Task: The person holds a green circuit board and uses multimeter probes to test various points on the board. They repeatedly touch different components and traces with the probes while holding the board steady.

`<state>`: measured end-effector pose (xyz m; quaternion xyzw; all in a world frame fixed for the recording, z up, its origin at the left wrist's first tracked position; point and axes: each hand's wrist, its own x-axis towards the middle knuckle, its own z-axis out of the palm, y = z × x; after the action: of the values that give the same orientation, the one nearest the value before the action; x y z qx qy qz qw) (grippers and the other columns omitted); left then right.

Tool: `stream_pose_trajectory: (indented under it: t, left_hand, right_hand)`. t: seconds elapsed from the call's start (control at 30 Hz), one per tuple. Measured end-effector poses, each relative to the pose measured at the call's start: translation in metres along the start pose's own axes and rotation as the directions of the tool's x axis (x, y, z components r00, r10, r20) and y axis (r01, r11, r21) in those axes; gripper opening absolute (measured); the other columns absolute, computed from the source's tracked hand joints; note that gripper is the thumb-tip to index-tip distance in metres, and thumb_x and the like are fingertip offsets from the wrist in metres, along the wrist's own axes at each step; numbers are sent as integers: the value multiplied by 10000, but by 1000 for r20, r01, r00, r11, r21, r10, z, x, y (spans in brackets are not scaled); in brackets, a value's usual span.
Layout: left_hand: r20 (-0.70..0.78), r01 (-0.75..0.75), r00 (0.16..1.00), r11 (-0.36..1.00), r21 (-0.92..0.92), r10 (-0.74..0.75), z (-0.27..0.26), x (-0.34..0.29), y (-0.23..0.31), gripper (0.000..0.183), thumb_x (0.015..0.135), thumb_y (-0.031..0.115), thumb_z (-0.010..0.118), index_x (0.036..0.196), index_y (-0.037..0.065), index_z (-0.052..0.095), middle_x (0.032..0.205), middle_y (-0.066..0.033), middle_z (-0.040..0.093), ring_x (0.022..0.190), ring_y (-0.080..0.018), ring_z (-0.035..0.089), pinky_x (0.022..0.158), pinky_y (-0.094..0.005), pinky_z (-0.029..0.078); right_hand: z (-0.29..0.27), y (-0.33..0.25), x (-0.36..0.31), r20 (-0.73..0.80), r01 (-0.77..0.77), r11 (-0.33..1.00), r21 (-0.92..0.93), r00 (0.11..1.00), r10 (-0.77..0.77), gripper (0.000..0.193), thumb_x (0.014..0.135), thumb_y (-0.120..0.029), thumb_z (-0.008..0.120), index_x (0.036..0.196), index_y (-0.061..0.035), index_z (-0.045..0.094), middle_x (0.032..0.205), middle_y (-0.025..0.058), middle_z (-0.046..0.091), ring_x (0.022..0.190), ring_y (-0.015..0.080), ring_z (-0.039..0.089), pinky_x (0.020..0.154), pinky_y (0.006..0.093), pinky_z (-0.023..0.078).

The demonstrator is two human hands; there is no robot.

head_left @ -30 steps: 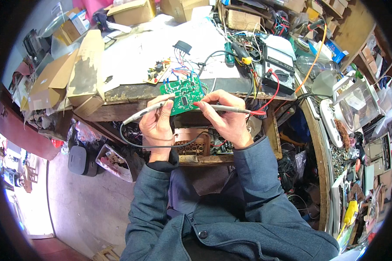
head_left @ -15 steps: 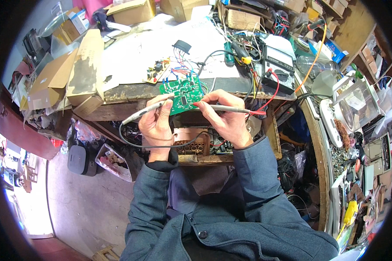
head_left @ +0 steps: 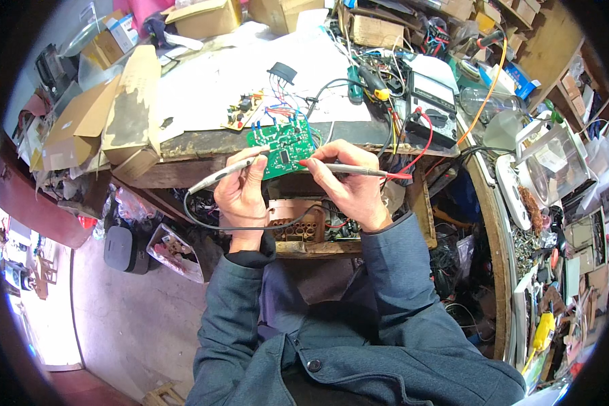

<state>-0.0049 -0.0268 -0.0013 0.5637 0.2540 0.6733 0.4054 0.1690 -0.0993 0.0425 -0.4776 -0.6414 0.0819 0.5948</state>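
Observation:
A green circuit board (head_left: 292,143) is held tilted at the bench's front edge, with coloured wires running from its far side to a black round part (head_left: 283,72). My left hand (head_left: 240,199) pinches a grey test probe (head_left: 216,177) with a black lead, its fingers at the board's left edge. From the right, my right hand (head_left: 358,193) grips another grey test probe (head_left: 352,169) with a red tip and red lead. That tip is at the board's lower right; whether it touches a contact is too small to tell. An analog multimeter (head_left: 432,108) lies to the right with a red lead plugged in.
A smaller board (head_left: 242,111) lies on the paper-covered bench (head_left: 203,84). Screwdrivers (head_left: 356,85) and tangled wires sit beside the multimeter. Cardboard boxes (head_left: 132,111) stand at the left. Below the board, an open drawer (head_left: 318,248) holds parts. Clutter fills the right-hand shelf.

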Motion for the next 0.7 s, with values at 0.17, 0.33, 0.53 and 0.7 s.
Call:
stream_pose_trajectory:
  t: [0.17, 0.33, 0.53, 0.7]
  left_hand:
    - [-4, 2, 1000, 1000, 0, -2, -1, 0, -5, 213, 1001, 75, 749, 1185, -30, 730, 1127, -74, 770, 1017, -118, 674, 937, -251, 528]
    - [-2, -5, 1000, 1000, 7, 6, -1, 0, -4, 210, 1002, 75, 747, 1184, -29, 731, 1127, -75, 770, 1020, -119, 673, 939, -252, 526]
    - [5, -19, 1000, 1000, 8, 19, 0, 0, -2, 202, 1007, 72, 740, 1183, -27, 730, 1132, -71, 769, 1019, -117, 672, 937, -252, 524]
    - [5, -15, 1000, 1000, 10, 15, -2, 0, -4, 201, 1006, 73, 741, 1182, -26, 733, 1131, -70, 769, 1016, -115, 672, 934, -250, 524]
  right_hand:
    - [-1, 0, 0, 12, -7, 1000, -15, 1000, 7, 72, 936, -49, 780, 944, 0, 728, 823, 44, 742, 702, 61, 642, 614, 241, 500]
    - [1, 0, 0, -50, -8, 1000, 29, 999, 9, 84, 924, -56, 787, 944, 0, 728, 770, 66, 695, 646, 101, 622, 585, 271, 494]
    - [1, 0, -1, -41, -70, 997, 44, 997, 71, 89, 932, -65, 786, 954, -1, 728, 768, 66, 689, 646, 101, 618, 586, 268, 489]
    - [2, 1, -1, -44, -73, 996, 43, 996, 75, 97, 934, -71, 789, 957, -1, 726, 769, 65, 686, 649, 99, 617, 587, 271, 487]
